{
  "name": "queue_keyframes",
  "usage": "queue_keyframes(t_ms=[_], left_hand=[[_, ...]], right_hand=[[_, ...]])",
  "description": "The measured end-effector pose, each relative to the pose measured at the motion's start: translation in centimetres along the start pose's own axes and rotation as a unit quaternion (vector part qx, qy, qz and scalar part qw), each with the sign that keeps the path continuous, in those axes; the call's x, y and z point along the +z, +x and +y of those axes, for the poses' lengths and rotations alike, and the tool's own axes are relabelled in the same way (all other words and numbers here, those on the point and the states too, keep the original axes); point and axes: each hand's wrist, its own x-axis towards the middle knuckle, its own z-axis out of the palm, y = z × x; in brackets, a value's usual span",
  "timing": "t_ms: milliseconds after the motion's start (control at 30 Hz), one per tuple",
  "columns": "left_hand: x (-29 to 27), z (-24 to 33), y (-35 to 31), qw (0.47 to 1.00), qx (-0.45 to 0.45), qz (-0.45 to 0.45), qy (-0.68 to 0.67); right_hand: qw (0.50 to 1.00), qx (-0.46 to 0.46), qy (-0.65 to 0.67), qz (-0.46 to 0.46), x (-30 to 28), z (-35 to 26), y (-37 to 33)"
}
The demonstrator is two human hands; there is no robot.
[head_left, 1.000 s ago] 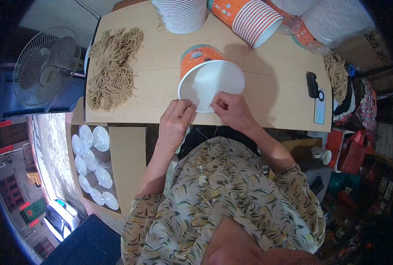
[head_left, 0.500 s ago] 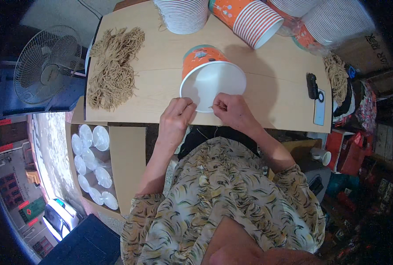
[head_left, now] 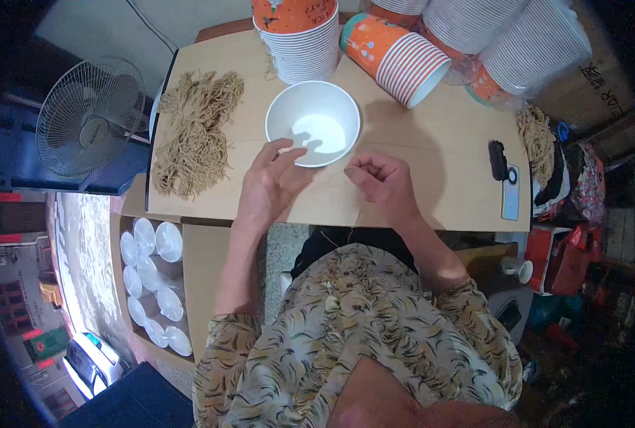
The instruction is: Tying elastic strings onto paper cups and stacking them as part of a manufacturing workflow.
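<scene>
A white-lined paper bucket stands on the table with its mouth toward me, and its outer wall is mostly hidden. Just at its near left rim is my left hand, open, with thumb and fingers apart. I cannot tell whether its fingertips touch the rim. My right hand is closed in a pinch to the right of the bucket, apart from it. Whatever may be between those fingertips is too small to make out. Off to the left lies a heap of tan twisted cords.
Behind the bucket stands a tall stack of buckets; orange patterned nested buckets lie beside it. A phone and a black object rest at the right edge. A fan and a carton of clear plastic cups are at left.
The bucket has gone from tilted toward me to standing upright, a little farther left. My left hand has opened. The right hand has come off the rim, still pinched.
</scene>
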Motion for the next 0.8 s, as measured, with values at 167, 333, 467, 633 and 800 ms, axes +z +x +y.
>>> queue_keyframes(t_ms=[167, 333, 467, 633, 800], left_hand=[[0.5, 2.0, -0.9, 0.983, -0.052, -0.057, -0.167], [1.3, 2.4, -1.6, 0.872, -0.248, -0.164, -0.390], [1.8, 2.1, -2.1, 0.850, -0.270, -0.168, -0.420], [3.1, 1.5, -2.8, 0.880, -0.210, -0.102, -0.415], [3.5, 2.5, -2.9, 0.874, -0.220, -0.078, -0.427]], right_hand=[[0.996, -0.091, -0.010, -0.013, 0.5, 0.0, -0.1], [0.988, -0.125, -0.090, -0.021, 0.4, 0.0, -0.9], [0.987, -0.110, -0.109, -0.035, 0.0, 0.1, -1.3], [0.990, -0.098, -0.101, -0.029, 0.1, 0.4, -1.7], [0.997, -0.075, -0.009, -0.030, -0.2, 0.9, -1.1]])
